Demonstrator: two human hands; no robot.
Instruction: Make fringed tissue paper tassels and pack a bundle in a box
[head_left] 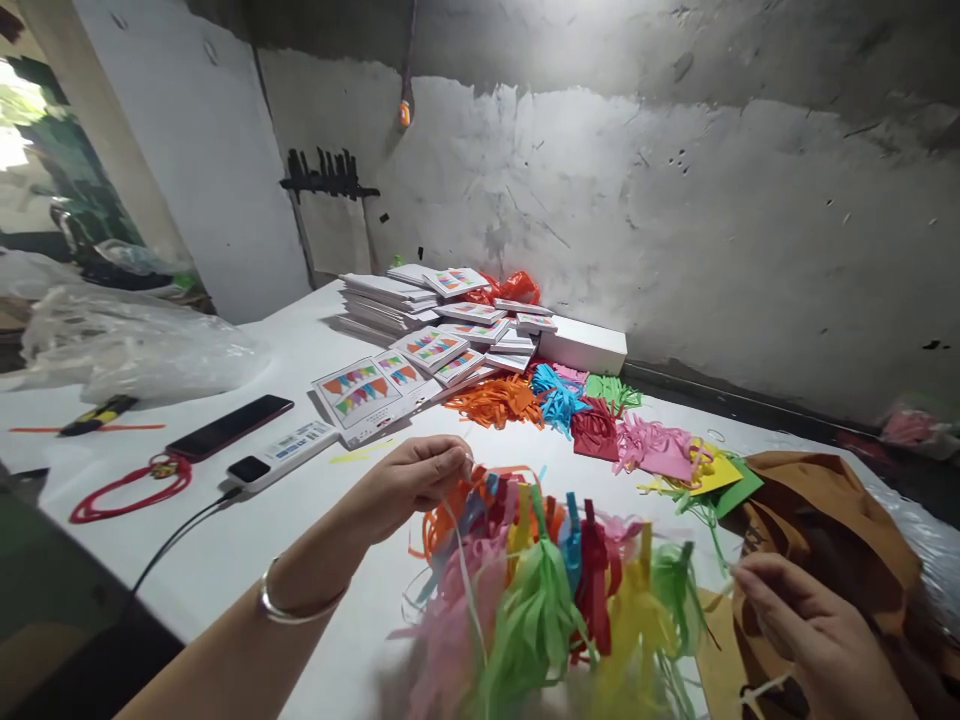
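A garland of paper tassels [536, 610] in orange, pink, green, blue, red and yellow hangs between my hands, its lower strands blurred. At its left end, my left hand [427, 475] is closed in a pinch on the garland's thin white string. A silver bangle [304, 605] circles my left wrist. My right hand [817, 620] is lower at the right, thumb and forefinger pinched at the garland's other end; the string there is hard to make out. Beyond the garland lie cut tassel sheets, including a pink one [656, 447] and an orange one [495, 402].
Stacked printed cards [431, 345] and a white box [583, 345] stand near the wall. A phone [231, 426], a white power strip [281, 455] and a red cord [135, 495] lie left. Brown cloth [832, 520] is at the right, plastic bags [127, 340] at the far left.
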